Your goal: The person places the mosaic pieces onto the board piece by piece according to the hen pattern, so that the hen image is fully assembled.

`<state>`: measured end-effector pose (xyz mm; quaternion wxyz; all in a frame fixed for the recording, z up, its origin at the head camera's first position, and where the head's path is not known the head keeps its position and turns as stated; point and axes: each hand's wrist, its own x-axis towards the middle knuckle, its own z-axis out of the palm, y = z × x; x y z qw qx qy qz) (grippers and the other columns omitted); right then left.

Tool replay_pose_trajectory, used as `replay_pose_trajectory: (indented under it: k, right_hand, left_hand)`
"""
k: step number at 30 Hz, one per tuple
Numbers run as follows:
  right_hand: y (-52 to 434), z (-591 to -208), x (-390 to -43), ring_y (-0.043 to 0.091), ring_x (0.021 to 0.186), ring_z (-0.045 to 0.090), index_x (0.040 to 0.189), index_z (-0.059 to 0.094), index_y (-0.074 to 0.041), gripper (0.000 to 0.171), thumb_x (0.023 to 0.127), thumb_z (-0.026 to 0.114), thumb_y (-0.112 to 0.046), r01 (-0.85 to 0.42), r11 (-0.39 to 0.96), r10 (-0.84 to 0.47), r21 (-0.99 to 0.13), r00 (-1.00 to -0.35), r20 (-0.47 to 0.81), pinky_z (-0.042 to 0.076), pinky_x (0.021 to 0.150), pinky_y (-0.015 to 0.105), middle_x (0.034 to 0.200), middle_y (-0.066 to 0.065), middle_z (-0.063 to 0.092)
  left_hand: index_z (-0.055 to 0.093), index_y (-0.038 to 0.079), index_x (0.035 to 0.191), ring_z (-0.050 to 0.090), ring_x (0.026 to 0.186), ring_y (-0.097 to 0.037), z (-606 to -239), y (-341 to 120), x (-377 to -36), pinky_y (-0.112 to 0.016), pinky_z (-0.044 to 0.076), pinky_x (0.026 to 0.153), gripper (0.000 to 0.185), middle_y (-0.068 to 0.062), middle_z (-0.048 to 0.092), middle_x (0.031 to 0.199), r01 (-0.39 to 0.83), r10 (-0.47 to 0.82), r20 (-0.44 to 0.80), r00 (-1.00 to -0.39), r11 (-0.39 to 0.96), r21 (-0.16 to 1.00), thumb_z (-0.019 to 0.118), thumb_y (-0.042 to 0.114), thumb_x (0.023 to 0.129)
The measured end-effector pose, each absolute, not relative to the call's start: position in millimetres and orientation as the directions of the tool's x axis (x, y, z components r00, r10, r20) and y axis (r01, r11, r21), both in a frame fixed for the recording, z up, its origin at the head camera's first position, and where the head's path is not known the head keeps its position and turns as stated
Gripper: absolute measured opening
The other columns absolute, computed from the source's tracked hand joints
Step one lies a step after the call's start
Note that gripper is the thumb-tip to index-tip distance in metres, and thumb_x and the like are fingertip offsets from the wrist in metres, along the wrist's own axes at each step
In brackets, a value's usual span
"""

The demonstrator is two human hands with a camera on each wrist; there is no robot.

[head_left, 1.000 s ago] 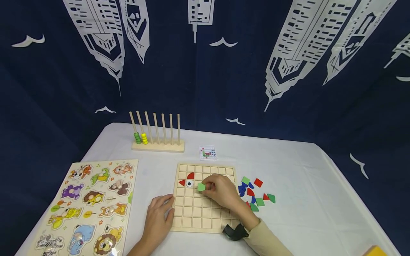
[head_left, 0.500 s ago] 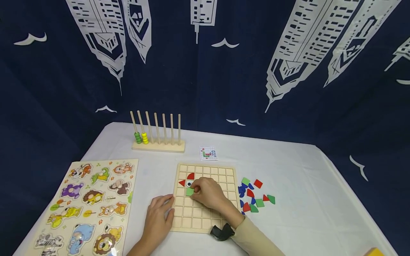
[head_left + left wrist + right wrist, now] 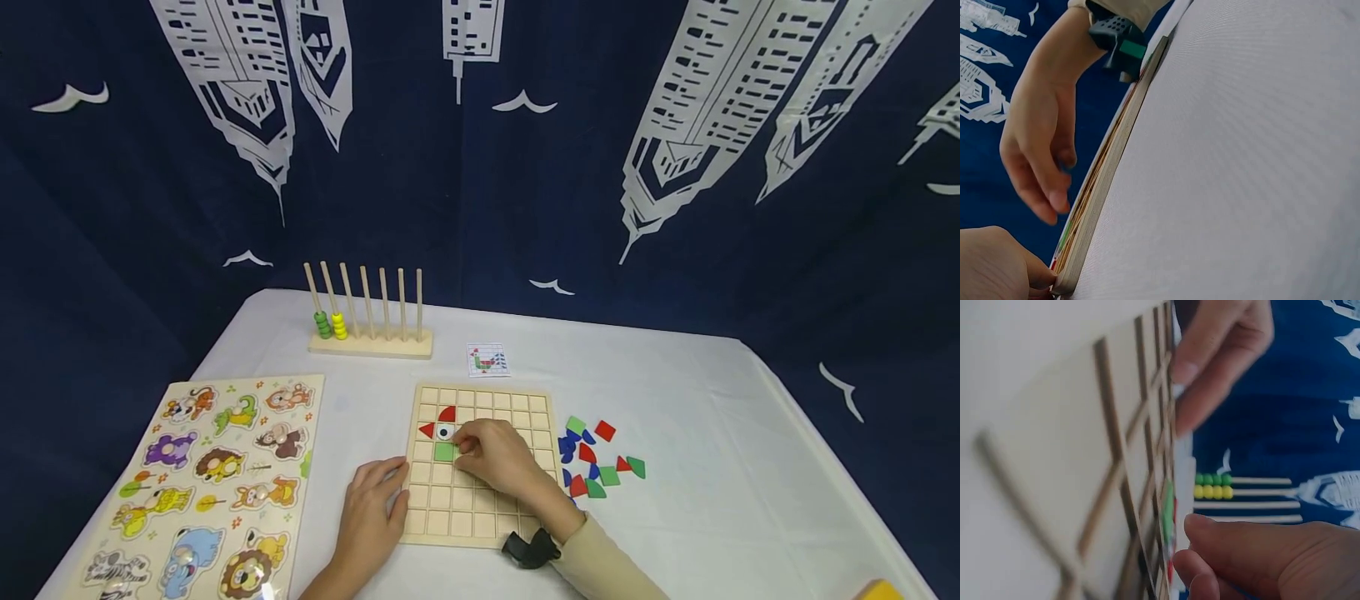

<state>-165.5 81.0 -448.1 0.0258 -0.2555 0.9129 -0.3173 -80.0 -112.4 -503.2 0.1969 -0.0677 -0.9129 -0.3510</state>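
Note:
A light wooden grid board lies on the white tablecloth. In its upper left cells sit a red quarter-circle, a red triangle, a white eye tile and, below the eye, a green square. My right hand hovers over the board just right of the green square. In the right wrist view its fingers are loosely bent with nothing between them. My left hand rests at the board's left edge, fingertips touching it; the left wrist view shows it at the board's corner.
Right of the board lie loose pieces, among them a red square and a dark green piece. Behind it are a pattern card and a peg counting stand. An animal puzzle lies left; a yellow object is front right.
My right hand carried the green square left to the cell under the eye tile, set it there and let go, then drew back slightly right. My left hand stayed put.

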Motion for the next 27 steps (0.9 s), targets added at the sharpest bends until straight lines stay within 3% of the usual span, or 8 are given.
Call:
replay_pose_trajectory:
  k: [7,17,27]
  right_hand:
    - [131,-439,-172,0.004,0.064,0.049,0.094,0.074,-0.008,0.017,0.078,0.078,-0.006,-0.359,0.716,-0.352,-0.598,-0.926,0.135,0.042,0.059,0.019,0.077,-0.007,0.066]
    - [212,-438,-195,0.015,0.070,0.053,0.102,0.073,-0.004,0.021,0.082,0.074,-0.008,-0.156,0.844,-0.127,-0.513,-0.988,0.092,0.041,0.061,0.027,0.087,0.006,0.070]
    - [230,-449,-203,0.018,0.077,0.053,0.102,0.073,-0.005,0.020,0.083,0.073,-0.010,-0.055,0.876,-0.083,-0.479,-0.996,-0.037,0.044,0.070,0.031,0.084,0.003,0.066]
  left_hand:
    - [0.069,-0.010,0.109,0.055,0.112,-0.028,-503,-114,-79,-0.045,0.040,0.095,0.033,-0.014,0.068,0.120,0.248,-0.029,0.402,-0.915,0.746,0.619,0.073,-0.006,0.077]
    - [0.069,-0.010,0.109,0.054,0.112,-0.029,-503,-116,-78,-0.047,0.041,0.094,0.033,-0.015,0.067,0.120,0.240,-0.041,0.391,-0.919,0.730,0.641,0.072,-0.007,0.077]
    - [0.069,-0.010,0.109,0.054,0.112,-0.028,-504,-114,-77,-0.046,0.041,0.093,0.033,-0.015,0.067,0.120,0.245,-0.043,0.395,-0.917,0.722,0.647,0.072,-0.008,0.076]
